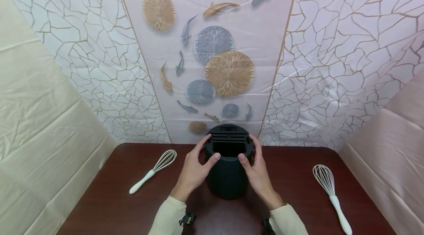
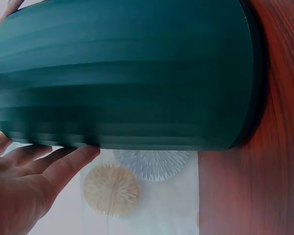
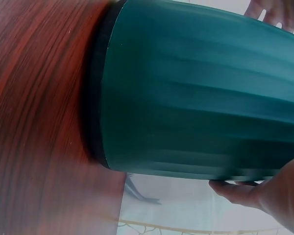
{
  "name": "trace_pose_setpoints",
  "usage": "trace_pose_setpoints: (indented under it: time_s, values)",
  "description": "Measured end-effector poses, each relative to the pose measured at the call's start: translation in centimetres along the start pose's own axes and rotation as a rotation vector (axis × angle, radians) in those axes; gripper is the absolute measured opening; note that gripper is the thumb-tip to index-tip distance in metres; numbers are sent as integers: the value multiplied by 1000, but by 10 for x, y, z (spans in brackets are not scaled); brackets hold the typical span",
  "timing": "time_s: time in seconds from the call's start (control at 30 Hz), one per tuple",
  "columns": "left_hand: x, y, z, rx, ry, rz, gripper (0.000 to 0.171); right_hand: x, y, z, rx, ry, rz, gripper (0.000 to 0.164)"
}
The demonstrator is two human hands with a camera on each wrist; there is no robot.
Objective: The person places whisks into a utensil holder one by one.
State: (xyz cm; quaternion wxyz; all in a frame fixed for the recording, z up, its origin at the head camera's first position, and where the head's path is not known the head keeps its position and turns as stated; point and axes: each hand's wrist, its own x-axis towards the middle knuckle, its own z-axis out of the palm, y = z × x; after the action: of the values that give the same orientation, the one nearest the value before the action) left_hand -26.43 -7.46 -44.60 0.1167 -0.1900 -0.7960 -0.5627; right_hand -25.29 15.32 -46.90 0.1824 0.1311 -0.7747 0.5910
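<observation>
A dark green, ribbed utensil holder (image 1: 226,180) stands upright at the middle of the table, its black slotted top tipped into view with one wide rectangular opening at the front. My left hand (image 1: 194,167) grips its left side near the rim, thumb at the front edge and fingers round the side. On the opposite side my right hand (image 1: 258,172) holds it in the same way. Fingers (image 2: 71,164) press against the ribbed wall in the left wrist view. In the right wrist view, the holder's base (image 3: 95,98) is at the wood surface.
A white-handled whisk (image 1: 152,171) lies on the dark red-brown table (image 1: 281,183) to the left. Another whisk (image 1: 332,198) lies to the right. Behind the table hangs a patterned cloth (image 1: 228,73), with plain pale cloth along both sides.
</observation>
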Motion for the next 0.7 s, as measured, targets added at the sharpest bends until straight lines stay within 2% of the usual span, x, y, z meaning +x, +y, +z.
trace_pose_setpoints:
  time_s: [0.23,0.5,0.7]
  values:
    - [-1,-2,-7,31,22,-15,66,2,-4,8,0,-22,7,74]
    - [0,0,-6,53,9,-55,65,4,-8,-4,-48,-99,65,75]
    - [-2,0,-5,24,7,-74,65,8,-13,-18,-122,-132,10,73]
